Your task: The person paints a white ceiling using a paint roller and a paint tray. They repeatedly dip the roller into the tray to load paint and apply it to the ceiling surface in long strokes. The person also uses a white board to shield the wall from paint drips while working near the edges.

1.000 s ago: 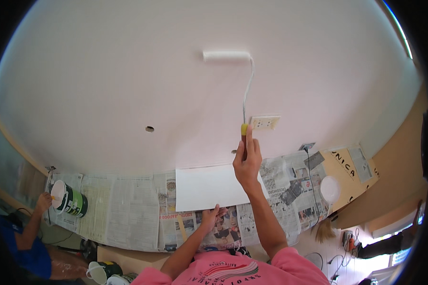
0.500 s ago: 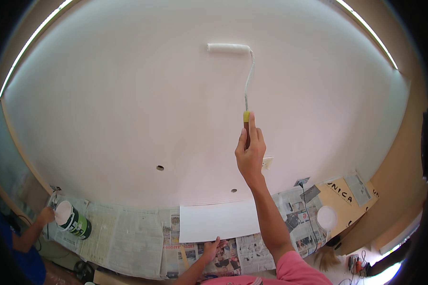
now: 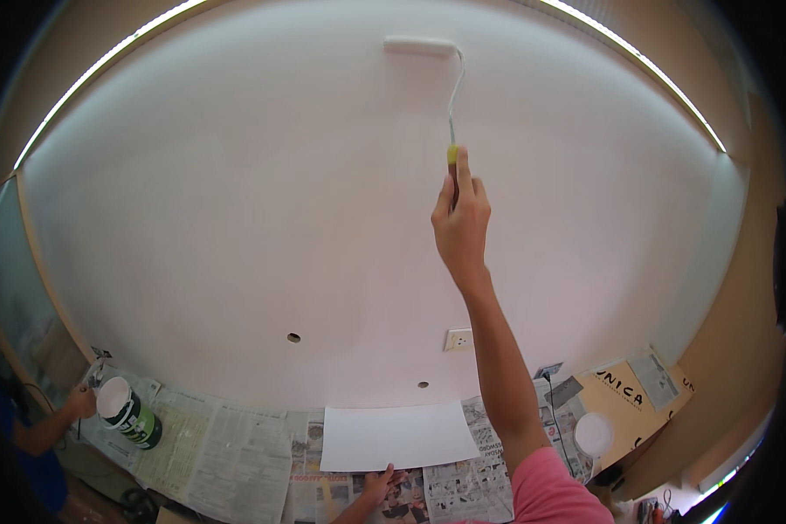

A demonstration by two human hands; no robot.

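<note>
My right hand (image 3: 463, 223) grips the brown and yellow handle of a paint roller (image 3: 419, 47), its index finger stretched along the handle. The white sleeve of the roller lies against the upper part of the pale wall (image 3: 236, 192). Low in the view, my left hand (image 3: 377, 487) rests with fingers stretched out on the newspaper, its thumb at the near edge of a white sheet (image 3: 397, 438). The hand holds nothing that I can see.
Newspapers (image 3: 236, 454) cover the surface below the wall. A paint bucket (image 3: 138, 424) stands at left by a co-worker's hand (image 3: 80, 402). At right are a round white lid (image 3: 593, 434), a cardboard piece (image 3: 620, 393) and a black cable (image 3: 555, 424). A socket (image 3: 458, 340) sits in the wall.
My right hand and the roller have moved up the wall. The view has tilted upward, so the wall holes, bucket and sheet appear lower. My left hand stays by the sheet.
</note>
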